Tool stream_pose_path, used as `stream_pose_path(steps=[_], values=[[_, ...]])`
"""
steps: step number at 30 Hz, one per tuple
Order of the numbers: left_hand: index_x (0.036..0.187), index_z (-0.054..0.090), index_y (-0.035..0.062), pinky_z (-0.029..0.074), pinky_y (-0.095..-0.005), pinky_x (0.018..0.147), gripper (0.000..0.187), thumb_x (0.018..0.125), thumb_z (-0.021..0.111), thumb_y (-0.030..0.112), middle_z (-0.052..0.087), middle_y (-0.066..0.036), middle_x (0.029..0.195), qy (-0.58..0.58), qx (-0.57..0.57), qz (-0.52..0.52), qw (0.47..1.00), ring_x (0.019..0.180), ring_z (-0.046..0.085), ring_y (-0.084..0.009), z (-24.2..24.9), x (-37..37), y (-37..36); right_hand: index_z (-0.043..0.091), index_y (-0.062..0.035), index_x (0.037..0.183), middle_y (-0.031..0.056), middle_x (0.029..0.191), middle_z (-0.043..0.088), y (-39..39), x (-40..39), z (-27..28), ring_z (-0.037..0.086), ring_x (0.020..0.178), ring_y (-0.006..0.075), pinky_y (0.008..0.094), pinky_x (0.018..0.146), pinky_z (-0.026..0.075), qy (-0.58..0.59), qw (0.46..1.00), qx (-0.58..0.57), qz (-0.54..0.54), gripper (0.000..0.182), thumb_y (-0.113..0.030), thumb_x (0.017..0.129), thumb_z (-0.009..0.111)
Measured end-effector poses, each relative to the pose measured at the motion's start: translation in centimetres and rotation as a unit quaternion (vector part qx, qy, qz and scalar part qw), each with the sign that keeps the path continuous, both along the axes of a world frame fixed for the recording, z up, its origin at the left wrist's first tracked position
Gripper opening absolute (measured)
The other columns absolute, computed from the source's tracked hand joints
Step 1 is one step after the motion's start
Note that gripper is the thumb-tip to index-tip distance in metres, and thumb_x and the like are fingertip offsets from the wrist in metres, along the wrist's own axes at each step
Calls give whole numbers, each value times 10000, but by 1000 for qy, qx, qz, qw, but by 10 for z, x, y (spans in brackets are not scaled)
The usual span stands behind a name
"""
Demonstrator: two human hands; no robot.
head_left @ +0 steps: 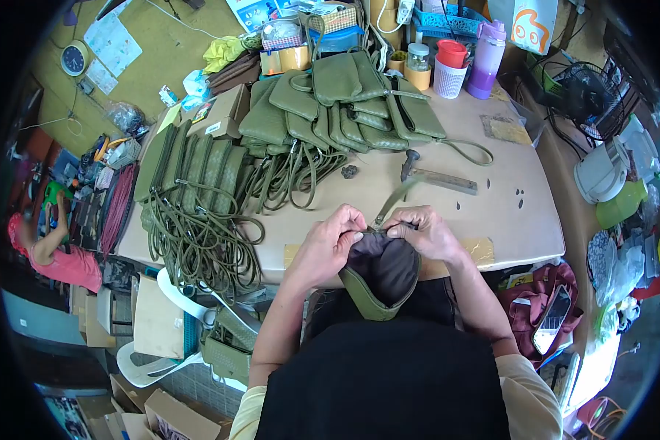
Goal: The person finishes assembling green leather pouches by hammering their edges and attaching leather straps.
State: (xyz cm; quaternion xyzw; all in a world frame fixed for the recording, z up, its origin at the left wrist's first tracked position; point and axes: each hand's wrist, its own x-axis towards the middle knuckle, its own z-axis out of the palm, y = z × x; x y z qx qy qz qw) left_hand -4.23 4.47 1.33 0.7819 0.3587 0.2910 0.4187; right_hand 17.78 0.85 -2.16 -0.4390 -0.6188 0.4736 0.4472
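While both hands pinch the top edge of an olive-green woven pouch with a dark lining (pixel 380 282), the pouch hangs open-mouthed just off the near edge of the beige desk (pixel 506 213), above the person's lap. The left hand (pixel 335 233) is clamped on the left side of the opening, fingers curled over the rim; the right hand (pixel 422 231) is clamped on the right side, where a thin green strap (pixel 393 199) rises from the pouch toward the desk. A dark-headed hammer with a pale handle (pixel 434 176) lies on the desk just beyond the hands. Farther back a heap of finished olive-green woven pouches (pixel 337 106) fans across the desk, their cords trailing; a second row of olive-green pouches with coiled cord straps (pixel 194 183) lies at the left end, the cords spilling over the edge. A white mesh cup with a red lid (pixel 449 70) and a purple drinking bottle (pixel 485 62) stand at the far side. A round blue wall clock (pixel 74 59) shows at upper left. Printed sheets and box labels are visible, but their writing is too small to read
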Motion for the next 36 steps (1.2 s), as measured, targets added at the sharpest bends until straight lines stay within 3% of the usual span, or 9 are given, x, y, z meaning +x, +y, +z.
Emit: stream_pose_path(steps=[3, 5, 9, 11, 14, 20, 23, 30, 36], values=[[966, 497, 37, 404, -200, 717, 122, 894, 579, -18, 573, -6, 855, -124, -150, -81, 978, 797, 529, -70, -21, -4, 10, 685, -4, 924, 7, 803, 646, 1, 3, -21, 572, 755, 94, 257, 731, 462, 167, 977, -128, 47, 196, -188, 859, 710], [1059, 500, 13, 421, -210, 739, 189, 905, 608, 36, 518, 25, 846, -275, -277, -145, 909, 819, 510, -63, -37, -3, 12, 690, -41, 924, -22, 806, 631, 0, -4, -29, 556, 743, 82, 237, 733, 446, 211, 969, -117, 61, 246, -279, 865, 717], [1126, 539, -9, 412, -209, 711, 270, 905, 645, 105, 543, 10, 884, -330, -312, -129, 882, 801, 500, -69, -46, 2, 4, 678, -1, 926, 35, 839, 669, 5, -6, -33, 604, 780, 124, 269, 762, 482, 294, 936, -188, 43, 346, -326, 827, 746], [1125, 638, 5, 424, -218, 723, 297, 862, 699, 130, 562, -6, 883, -290, -85, -30, 953, 806, 510, -89, -39, 5, 1, 676, -1, 928, 35, 840, 667, 7, -5, -34, 603, 776, 126, 270, 763, 484, 297, 930, -214, 44, 362, -340, 822, 748], [1029, 727, 48, 451, -241, 753, 275, 772, 780, 131, 574, -17, 878, -146, 80, 15, 986, 843, 547, -125, -28, -9, 1, 676, -4, 935, 34, 841, 663, 11, -5, -39, 599, 778, 126, 275, 759, 484, 273, 937, -211, 51, 361, -343, 829, 741], [1027, 742, 74, 453, -241, 687, 426, 624, 869, 135, 560, -14, 908, -102, 105, -13, 989, 803, 536, -110, -9, -11, -2, 665, -44, 888, -13, 816, 635, 11, -7, -30, 562, 766, 97, 253, 728, 459, 290, 934, -197, 62, 341, -373, 834, 737], [1010, 744, 65, 475, -245, 665, 372, 660, 853, 127, 579, -19, 914, -85, 52, -5, 995, 771, 561, -103, -7, -7, -3, 669, -11, 905, 16, 835, 646, 13, -7, -29, 573, 785, 111, 268, 754, 460, 241, 956, -155, 70, 337, -342, 859, 710], [953, 739, 37, 495, -246, 628, 219, 740, 784, 57, 659, -58, 898, -102, -8, 4, 995, 728, 618, -116, -12, 6, -7, 622, -72, 817, -85, 736, 524, 16, -1, -16, 409, 689, 35, 212, 621, 352, 114, 980, -121, 110, 278, -330, 916, 655], [820, 700, 4, 527, -281, 638, 84, 744, 722, -23, 680, -130, 846, -59, 258, 87, 960, 716, 669, -224, -13, 25, -19, 610, -65, 816, -82, 745, 526, 19, -4, -22, 421, 698, 38, 209, 637, 365, 140, 980, -106, 97, 265, -304, 925, 647]])
